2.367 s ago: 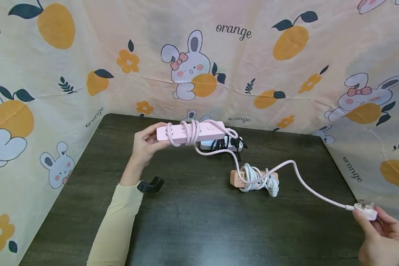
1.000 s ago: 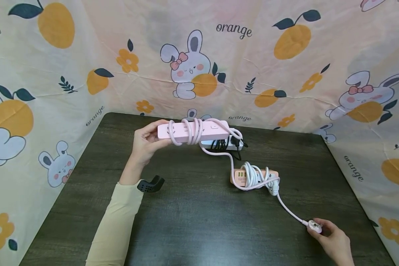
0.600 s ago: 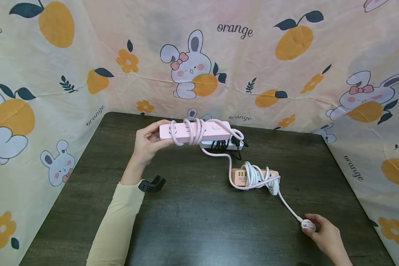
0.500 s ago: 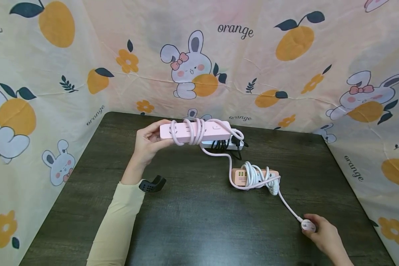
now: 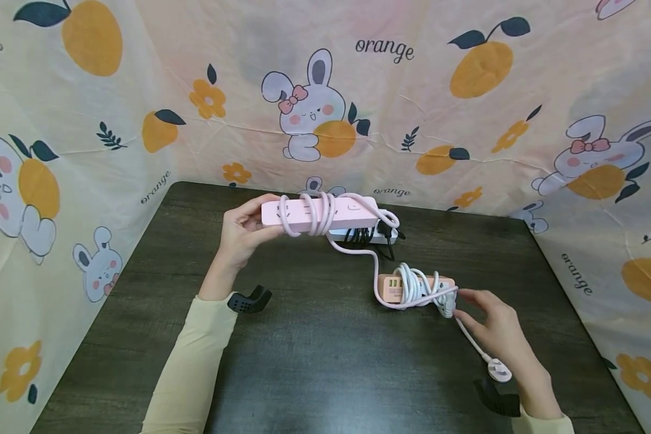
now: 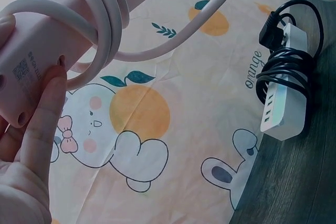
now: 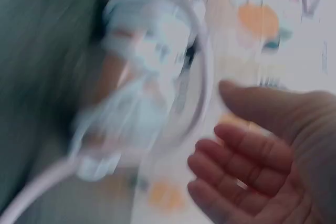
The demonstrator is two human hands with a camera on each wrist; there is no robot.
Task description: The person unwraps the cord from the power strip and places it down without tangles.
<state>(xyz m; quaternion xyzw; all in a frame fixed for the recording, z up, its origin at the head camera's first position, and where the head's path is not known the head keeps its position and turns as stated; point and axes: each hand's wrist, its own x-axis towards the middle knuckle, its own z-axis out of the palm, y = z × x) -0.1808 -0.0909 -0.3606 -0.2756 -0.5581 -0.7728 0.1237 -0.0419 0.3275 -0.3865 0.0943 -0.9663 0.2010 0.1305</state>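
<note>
My left hand point(image 5: 241, 232) grips the left end of a pink power strip point(image 5: 347, 214), held up above the table with its own cord wound around it. In the left wrist view, fingers press the strip's point(image 6: 31, 66) underside. The strip's cord runs down across an orange power strip point(image 5: 390, 289) wrapped in white cord point(image 5: 409, 286). Its plug point(image 5: 499, 370) lies on the table at the front right. My right hand point(image 5: 493, 319) is beside the orange strip's right end, thumb and fingers apart, holding nothing. The right wrist view is blurred, but its palm point(image 7: 262, 177) shows nothing in it.
A white power strip point(image 6: 286, 108) with black cord wound around it lies at the back of the dark table point(image 5: 304, 349), partly behind the pink one. Patterned cloth point(image 5: 222, 138) hangs along the back and sides.
My right hand brought the plug in from the far right, let it go on the table, and moved up-left to the orange power strip. The left hand has hardly moved.
</note>
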